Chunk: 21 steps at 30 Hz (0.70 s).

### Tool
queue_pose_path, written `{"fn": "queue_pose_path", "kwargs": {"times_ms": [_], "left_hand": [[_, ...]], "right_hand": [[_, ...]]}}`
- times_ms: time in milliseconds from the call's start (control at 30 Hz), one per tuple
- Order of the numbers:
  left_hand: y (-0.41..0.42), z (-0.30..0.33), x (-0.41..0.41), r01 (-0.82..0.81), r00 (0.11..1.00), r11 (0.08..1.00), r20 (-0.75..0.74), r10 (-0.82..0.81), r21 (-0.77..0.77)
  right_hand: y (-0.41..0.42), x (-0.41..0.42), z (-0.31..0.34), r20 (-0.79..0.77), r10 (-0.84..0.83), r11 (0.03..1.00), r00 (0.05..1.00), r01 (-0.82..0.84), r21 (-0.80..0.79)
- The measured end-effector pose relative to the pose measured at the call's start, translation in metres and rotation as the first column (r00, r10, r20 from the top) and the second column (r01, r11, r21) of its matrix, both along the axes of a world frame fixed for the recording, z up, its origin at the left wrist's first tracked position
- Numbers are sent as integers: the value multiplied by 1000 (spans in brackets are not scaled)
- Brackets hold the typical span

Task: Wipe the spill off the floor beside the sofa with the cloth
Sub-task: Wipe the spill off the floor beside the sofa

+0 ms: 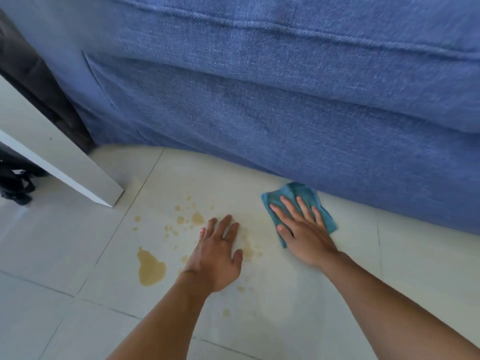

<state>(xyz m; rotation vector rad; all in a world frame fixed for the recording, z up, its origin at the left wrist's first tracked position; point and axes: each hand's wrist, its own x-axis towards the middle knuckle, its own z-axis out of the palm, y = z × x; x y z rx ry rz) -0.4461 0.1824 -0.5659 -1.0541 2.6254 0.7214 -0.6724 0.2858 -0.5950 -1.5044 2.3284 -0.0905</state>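
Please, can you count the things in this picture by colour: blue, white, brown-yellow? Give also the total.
Blue: 2, sofa and cloth
White: 2, floor and board
Brown-yellow: 1, spill
Total: 5

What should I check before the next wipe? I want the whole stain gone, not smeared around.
1. Cloth under the right hand, pressed flat on the floor: ok.
2. Cloth on the spill: not ok; it lies by the sofa, right of the stains.
3. Large puddle wiped: not ok, still wet and whole.
4. Small drops wiped: not ok.
5. Left hand clear of the spill: not ok; it rests flat among faint smears.
6. Cloth still clean enough underneath: cannot tell.
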Motion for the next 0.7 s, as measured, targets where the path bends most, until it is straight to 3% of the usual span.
{"fn": "queue_pose_path", "kwargs": {"times_ms": [100, 267, 333, 433, 467, 600, 700], "left_hand": [[-9, 2, -1, 42, 999, 999, -18, -43, -20], [-7, 1, -3, 42, 999, 998, -11, -42, -40], [-9, 2, -3, 59, 998, 998, 8, -59, -19], [-9, -1, 4, 83, 996, 996, 20, -83, -15], [-7, -3, 9, 87, 996, 996, 16, -87, -13], [0, -3, 28, 68, 995, 997, -67, -71, -33], [-4, 6, 38, 22, 994, 999, -108, -28, -50]], "right_hand": [[15, -10, 5, 7, -176, 983, 984, 176, 60], [89, 48, 6, 7, 131, 991, 991, -131, 32], [79, 30, 6, 11, 81, 996, 997, -82, 47], [12, 36, 0, -35, -176, 984, 984, 178, 32], [0, 54, 0, -16, -182, 983, 983, 182, 31], [47, 92, 4, 65, 129, 992, 990, -129, 6], [41, 62, 4, 55, -17, 1000, 998, 17, 12]]}}
